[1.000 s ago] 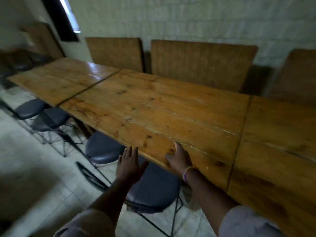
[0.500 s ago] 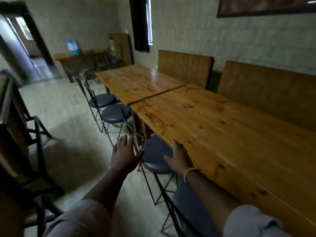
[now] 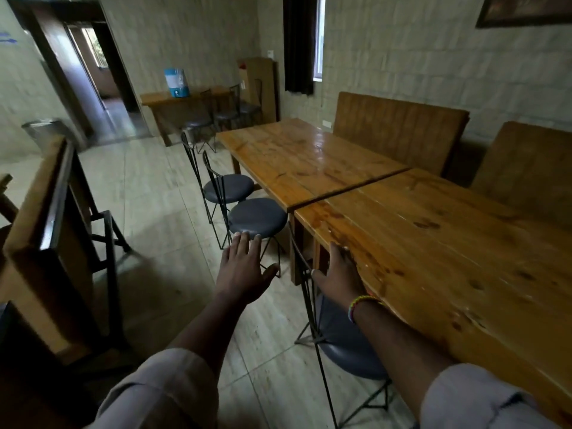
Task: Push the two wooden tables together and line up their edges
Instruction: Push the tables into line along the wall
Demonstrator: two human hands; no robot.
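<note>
Tables first: in the head view the near table (image 3: 448, 258) and far table (image 3: 303, 162) now meet at a thin dark seam, with a small step at their front edges. Since a second ago the view has swung left along them. The right hand (image 3: 339, 274) still rests flat on the near table's edge; the left hand (image 3: 244, 267) hovers wide, holding nothing. Alignment probably remains.

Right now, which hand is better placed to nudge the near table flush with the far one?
Right hand: it rests on the near table edge, close to the seam. The left hand hangs open over the floor.
</note>
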